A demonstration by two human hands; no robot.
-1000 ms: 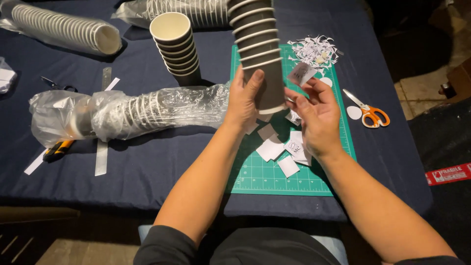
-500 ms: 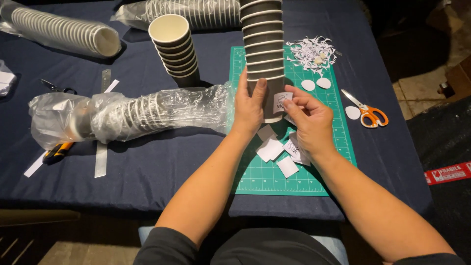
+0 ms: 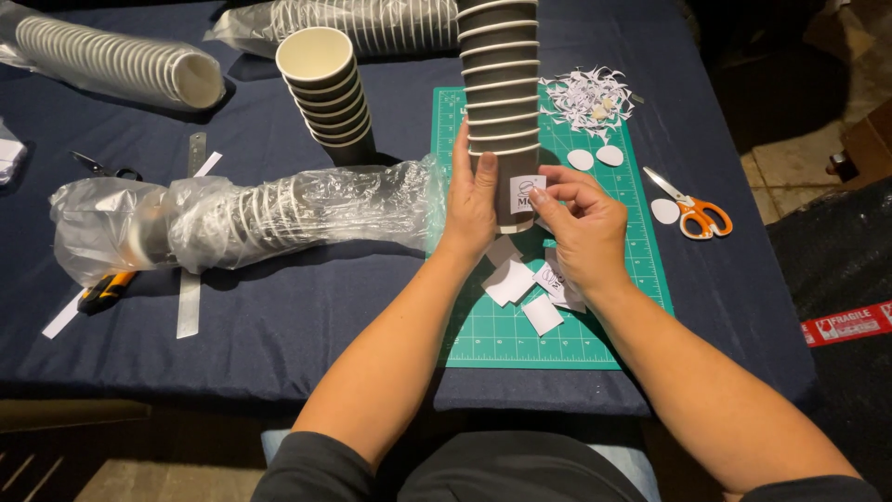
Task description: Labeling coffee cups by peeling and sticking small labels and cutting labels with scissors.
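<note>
On the green mat (image 3: 595,349) toward the surface's right edge, the tall cup stack (image 3: 502,102) now stands upright rather than tilted, the left hand (image 3: 471,200) grasping its base while the right hand (image 3: 581,228), lifted a second ago, pinches the small white label (image 3: 527,192) onto the bottom cup.

Green gridded cutting mat (image 3: 595,325), orange-handled scissors (image 3: 692,209)
</note>
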